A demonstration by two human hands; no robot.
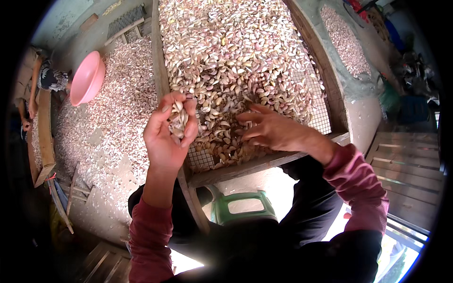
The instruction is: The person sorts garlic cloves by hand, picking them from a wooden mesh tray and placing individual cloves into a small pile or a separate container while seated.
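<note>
Garlic cloves (240,47) lie thick across a wooden-framed mesh screen (323,118) in front of me, thinning toward its near end, where bare wire grid shows. My left hand (167,127), palm up over the frame's left rail, is curled around a small handful of garlic cloves (178,119). On the right, my right hand (276,129) reaches into the cloves near the front of the screen, its fingers spread and bent, the tips touching the pile. Whether a clove sits under those fingertips is hidden.
More cloves (122,85) cover the floor at left, beside a tilted pink basin (88,79). Another person's arm (35,87) shows at far left near a second wooden frame (46,137). A green plastic stool (243,207) stands below me; a clove heap (347,45) lies at right.
</note>
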